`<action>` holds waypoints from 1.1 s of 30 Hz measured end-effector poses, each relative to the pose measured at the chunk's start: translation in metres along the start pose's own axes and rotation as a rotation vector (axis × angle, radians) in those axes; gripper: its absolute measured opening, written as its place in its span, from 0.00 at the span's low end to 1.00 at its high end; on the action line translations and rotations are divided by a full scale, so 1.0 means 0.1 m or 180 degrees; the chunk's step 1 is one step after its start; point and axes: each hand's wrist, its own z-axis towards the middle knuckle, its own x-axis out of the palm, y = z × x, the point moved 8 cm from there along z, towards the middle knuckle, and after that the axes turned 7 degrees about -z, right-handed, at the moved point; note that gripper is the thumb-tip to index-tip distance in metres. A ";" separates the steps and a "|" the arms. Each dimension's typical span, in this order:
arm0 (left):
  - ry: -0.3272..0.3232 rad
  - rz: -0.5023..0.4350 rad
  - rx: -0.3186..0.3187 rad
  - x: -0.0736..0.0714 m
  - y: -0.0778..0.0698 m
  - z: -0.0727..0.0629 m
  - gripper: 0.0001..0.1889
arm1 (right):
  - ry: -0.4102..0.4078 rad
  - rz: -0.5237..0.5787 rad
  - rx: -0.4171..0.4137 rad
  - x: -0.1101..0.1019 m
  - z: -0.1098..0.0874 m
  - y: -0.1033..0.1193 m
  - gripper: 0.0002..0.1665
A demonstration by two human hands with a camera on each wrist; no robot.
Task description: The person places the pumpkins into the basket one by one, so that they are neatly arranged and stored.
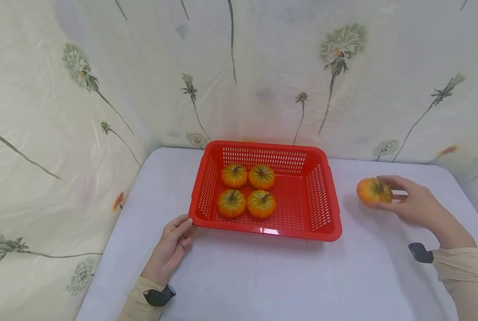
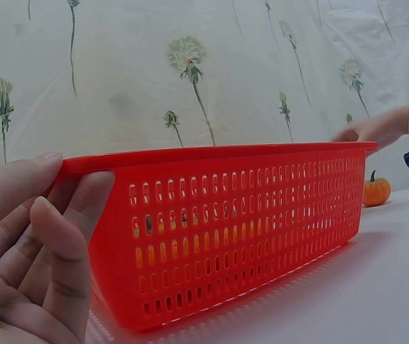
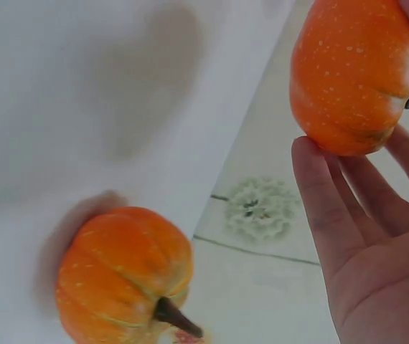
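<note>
A red plastic basket (image 1: 266, 234) with slotted walls stands on the table, several small orange pumpkins (image 1: 261, 204) grouped in its left half. At its near left corner my left hand (image 1: 173, 245) pinches the rim, thumb above and fingers below, as the left wrist view also shows. Right of the basket, my right hand (image 1: 417, 203) holds another pumpkin (image 1: 372, 191) between thumb and fingers, above the table. In the right wrist view, one more pumpkin (image 3: 122, 276) with a dark stem rests on the table below the held one; in the head view the right hand hides it.
A white cloth covers the table (image 1: 239, 285). Behind and at the left hangs a pale curtain (image 1: 263, 67) printed with dandelions, close to the table's edges. Dark bands with small devices (image 1: 421, 253) sit on both wrists.
</note>
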 end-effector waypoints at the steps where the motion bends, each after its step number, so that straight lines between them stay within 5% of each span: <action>1: -0.0001 -0.0001 -0.0003 0.00 0.00 0.00 0.13 | -0.0002 0.0011 -0.0015 -0.01 0.00 0.03 0.65; 33: 0.0013 0.0025 -0.0014 0.00 0.00 0.00 0.12 | -0.0086 -0.0060 -0.0418 -0.32 0.02 0.89 0.58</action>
